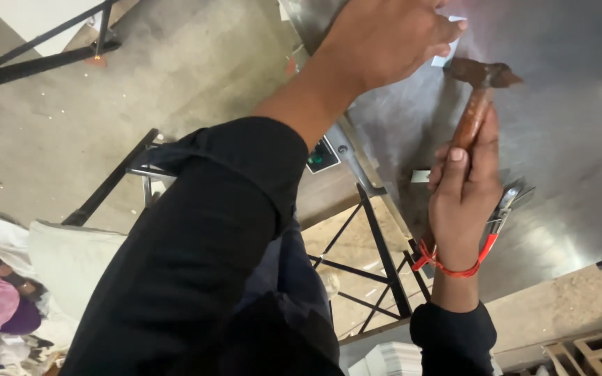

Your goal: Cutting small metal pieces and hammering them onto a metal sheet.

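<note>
The right hand [462, 198] was seen clamped around the wooden handle of a rusty hammer [476, 97], fingers wrapped tight and the thumb laid along the shaft. The hammer was held upright against the picture, its dark metal head at the top, above a wide sheet of shiny metal [566, 139] that served as the counter. A red thread [454, 268] was noted around the right wrist. Pliers with red grips [506, 209] were seen lying on the sheet just beside the right hand, partly hidden behind the wrist.

The left hand [384, 38] was reached across to the upper part of the sheet, near the hammer head. Its fingers were curled together and bent downward; whether anything was gripped under them could not be told. A small pale piece [449, 52] was seen just beside the fingertips. Both arms were covered by black sleeves [196, 257].

A small pale tag [419, 176] was observed on the sheet near the right hand. Black metal frame bars [377, 251] were visible under the counter edge. A concrete floor [71, 118] was recorded at left, with a pile of pale and pink cloth [1, 292] at the lower left corner.
</note>
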